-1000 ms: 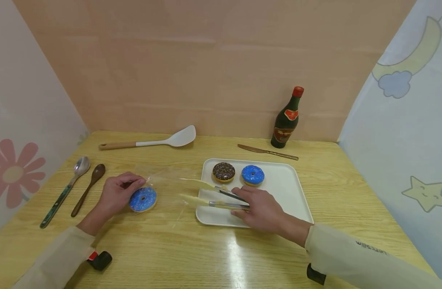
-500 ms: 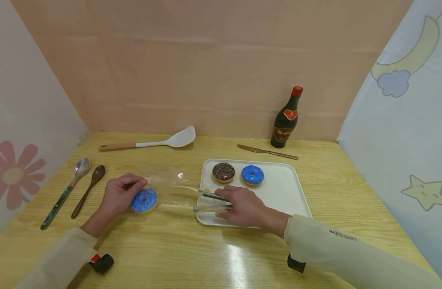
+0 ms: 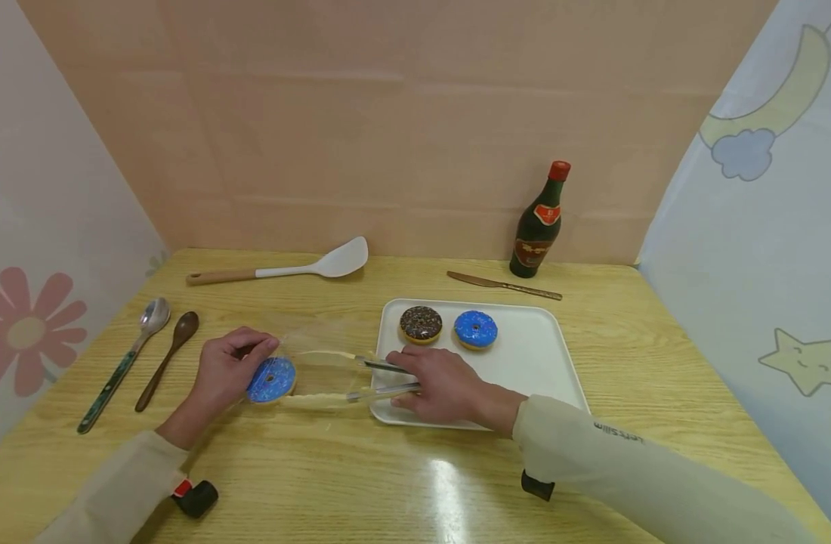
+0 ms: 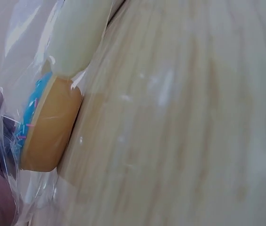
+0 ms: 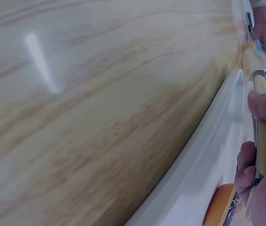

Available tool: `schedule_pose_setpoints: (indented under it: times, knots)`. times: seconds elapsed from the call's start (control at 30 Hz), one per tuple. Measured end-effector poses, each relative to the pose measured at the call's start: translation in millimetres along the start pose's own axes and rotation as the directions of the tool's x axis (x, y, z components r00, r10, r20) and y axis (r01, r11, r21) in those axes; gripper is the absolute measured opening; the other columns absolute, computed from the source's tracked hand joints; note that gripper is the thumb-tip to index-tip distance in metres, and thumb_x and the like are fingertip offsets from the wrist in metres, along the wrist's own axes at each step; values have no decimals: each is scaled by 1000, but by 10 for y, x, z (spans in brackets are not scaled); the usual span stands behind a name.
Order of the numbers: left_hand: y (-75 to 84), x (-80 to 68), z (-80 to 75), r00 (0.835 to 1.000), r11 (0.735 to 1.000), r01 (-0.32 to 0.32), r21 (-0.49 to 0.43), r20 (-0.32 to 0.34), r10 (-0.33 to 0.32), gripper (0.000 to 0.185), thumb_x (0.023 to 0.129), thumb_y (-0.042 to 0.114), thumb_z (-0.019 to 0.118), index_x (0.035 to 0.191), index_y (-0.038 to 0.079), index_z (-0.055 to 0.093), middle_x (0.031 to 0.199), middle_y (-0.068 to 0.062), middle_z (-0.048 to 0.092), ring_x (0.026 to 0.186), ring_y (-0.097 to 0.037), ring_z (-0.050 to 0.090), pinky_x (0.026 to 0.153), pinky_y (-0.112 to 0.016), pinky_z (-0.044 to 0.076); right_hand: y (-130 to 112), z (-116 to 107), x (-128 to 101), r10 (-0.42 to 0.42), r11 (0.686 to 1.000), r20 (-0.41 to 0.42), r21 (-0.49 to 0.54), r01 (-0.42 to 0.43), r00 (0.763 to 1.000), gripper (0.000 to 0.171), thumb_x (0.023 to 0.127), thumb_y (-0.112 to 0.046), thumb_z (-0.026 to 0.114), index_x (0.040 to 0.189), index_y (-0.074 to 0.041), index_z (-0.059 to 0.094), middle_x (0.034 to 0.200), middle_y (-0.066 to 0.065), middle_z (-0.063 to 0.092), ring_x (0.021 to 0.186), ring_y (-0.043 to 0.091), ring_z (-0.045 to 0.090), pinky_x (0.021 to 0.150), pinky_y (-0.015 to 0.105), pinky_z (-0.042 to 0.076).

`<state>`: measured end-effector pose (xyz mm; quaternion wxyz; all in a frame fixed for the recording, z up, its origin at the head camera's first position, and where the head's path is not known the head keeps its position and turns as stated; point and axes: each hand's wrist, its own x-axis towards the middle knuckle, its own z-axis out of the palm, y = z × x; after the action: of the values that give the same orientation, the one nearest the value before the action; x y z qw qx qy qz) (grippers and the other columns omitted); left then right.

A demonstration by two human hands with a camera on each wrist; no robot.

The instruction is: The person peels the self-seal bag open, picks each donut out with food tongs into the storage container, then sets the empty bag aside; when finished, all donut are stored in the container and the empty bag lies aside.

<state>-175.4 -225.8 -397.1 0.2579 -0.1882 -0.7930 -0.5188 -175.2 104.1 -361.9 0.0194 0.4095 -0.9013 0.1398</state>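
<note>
My left hand (image 3: pixel 227 370) pinches the edge of a clear plastic bag (image 3: pixel 323 336). Inside the bag, flat near the table surface, lies a blue-iced doughnut with sprinkles (image 3: pixel 273 379), right beside that hand. In my right hand (image 3: pixel 443 384) is a pair of tongs (image 3: pixel 385 366) with metal arms and pale yellow ends. The tong arms reach leftward into the bag, spread apart, one tip right at the doughnut's edge. From the left wrist view, a pale tong end (image 4: pixel 76 37) overlaps the top of the doughnut's tan side (image 4: pixel 53 125) behind the clear film.
Under my right hand is a white tray (image 3: pixel 541 370) bearing a chocolate doughnut (image 3: pixel 421 324) and another blue doughnut (image 3: pixel 476 329). Behind it are a gold knife (image 3: pixel 504 285) and a green bottle (image 3: pixel 536 227). A white spatula (image 3: pixel 337 259), a metal spoon (image 3: pixel 123 366) and a wooden spoon (image 3: pixel 167 359) lie leftward.
My right hand has moved left with the tongs, pushing their ends deeper into the bag toward the doughnut. My left hand and the bagged doughnut have barely shifted.
</note>
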Motion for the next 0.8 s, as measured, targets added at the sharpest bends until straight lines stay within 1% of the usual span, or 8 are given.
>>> schedule_pose_setpoints:
  times: [0.13, 0.23, 0.33, 0.43, 0.6, 0.67, 0.8]
  knots:
    - [-109, -16, -3, 1000, 1000, 7, -13, -7, -7, 7, 83, -11, 67, 84, -7, 72, 78, -14, 65, 72, -6, 59, 62, -14, 47, -23, 0, 48, 4, 1000, 22, -3, -4, 1000, 51, 85, -39, 69, 128, -15, 56, 112, -2, 58, 85, 13, 58, 66, 33, 48]
    - [-133, -18, -4, 1000, 1000, 3, -18, -9, -3, 6, 83, -9, 68, 84, -5, 72, 78, -14, 66, 72, -7, 60, 63, -14, 47, -34, 15, 73, 9, 1000, 36, -11, -9, 999, 52, 85, -40, 68, 130, -15, 55, 114, -2, 57, 87, 13, 58, 67, 32, 49]
    - [-121, -18, -1, 1000, 1000, 3, -3, -7, -3, 6, 83, -9, 67, 83, -5, 72, 78, -14, 65, 72, -6, 59, 63, -14, 47, -42, 34, 92, 12, 1000, 51, -13, -12, 999, 52, 86, -40, 68, 130, -16, 55, 113, -2, 57, 88, 12, 58, 67, 32, 48]
    - [-64, -14, 7, 1000, 1000, 13, 8, -10, -12, 7, 84, -10, 66, 83, -7, 72, 77, -16, 65, 71, -6, 59, 62, -14, 47, -49, 51, 99, 15, 1000, 62, -12, -14, 998, 52, 86, -40, 68, 130, -16, 55, 112, -3, 58, 88, 12, 57, 66, 31, 48]
    - [136, -2, 6, 1000, 1000, 10, 26, 0, -10, 5, 84, -13, 64, 82, -12, 69, 76, -19, 64, 69, -8, 59, 62, -14, 47, -63, 60, 91, 13, 1000, 59, -18, -12, 998, 51, 86, -39, 68, 130, -15, 55, 108, -4, 58, 82, 10, 57, 63, 29, 47]
    - [164, -1, -1, 1000, 1000, 9, 24, 6, -9, 4, 84, -13, 65, 82, -13, 69, 76, -18, 64, 69, -8, 59, 62, -14, 46, -71, 60, 81, 10, 1000, 51, -23, -9, 999, 50, 87, -39, 68, 129, -15, 56, 107, -4, 58, 79, 10, 56, 62, 28, 47]
    - [27, -8, -23, 1000, 1000, 10, 24, 2, -10, 5, 82, -12, 66, 82, -10, 70, 76, -16, 65, 70, -6, 60, 61, -14, 46, -71, 69, 50, 13, 999, 14, -35, -13, 1000, 49, 86, -40, 68, 127, -16, 56, 106, -4, 58, 76, 11, 57, 59, 29, 47]
